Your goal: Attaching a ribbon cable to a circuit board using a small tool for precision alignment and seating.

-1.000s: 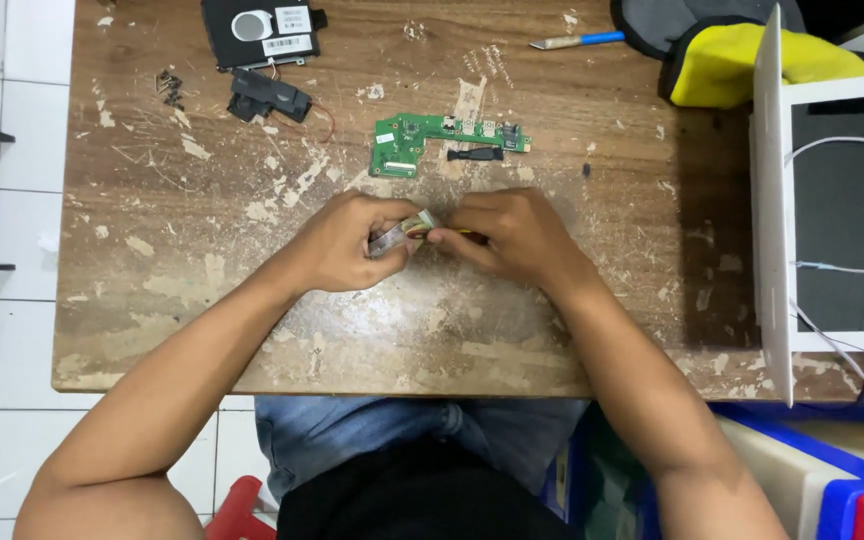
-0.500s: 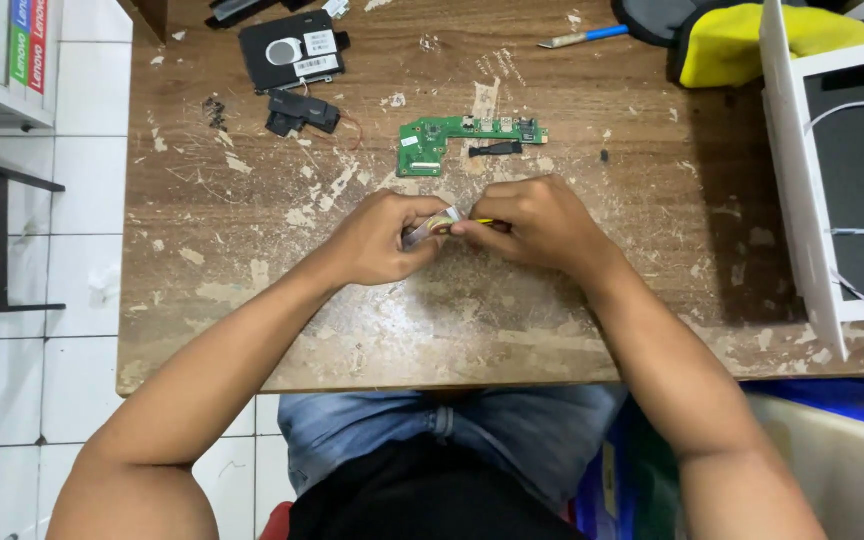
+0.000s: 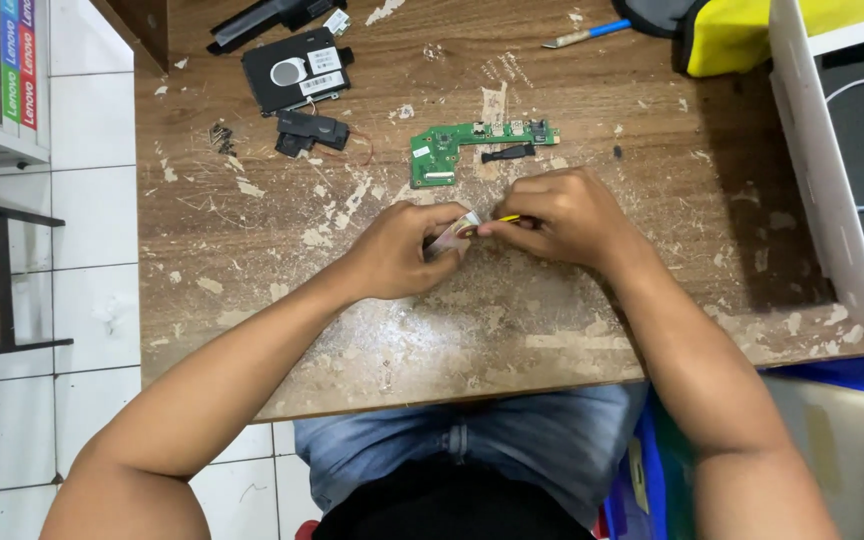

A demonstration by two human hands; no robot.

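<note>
1. Where both hands meet, mid-table (image 3: 252,300): worn wooden top, paint-flecked, everything sits on it.
2. White shelf (image 3: 822,170) at the right edge; yellow bag (image 3: 752,40) behind it, far right corner.
3. Left hand (image 3: 402,250) and right hand (image 3: 562,215) are together, fingertips almost touching, both pinched on a small part (image 3: 455,232).
4. Right hand also grips a thin yellow tool (image 3: 508,218), tip at the part.
5. Black drive (image 3: 292,70) far left, black module (image 3: 310,130) just below it.
6. Green board (image 3: 452,150) just beyond the hands, not touched.
7. Blue-handled tool (image 3: 582,35) near the far edge.
8. Part is held slightly above the table centre, between both thumbs; too small to tell its kind.
</note>
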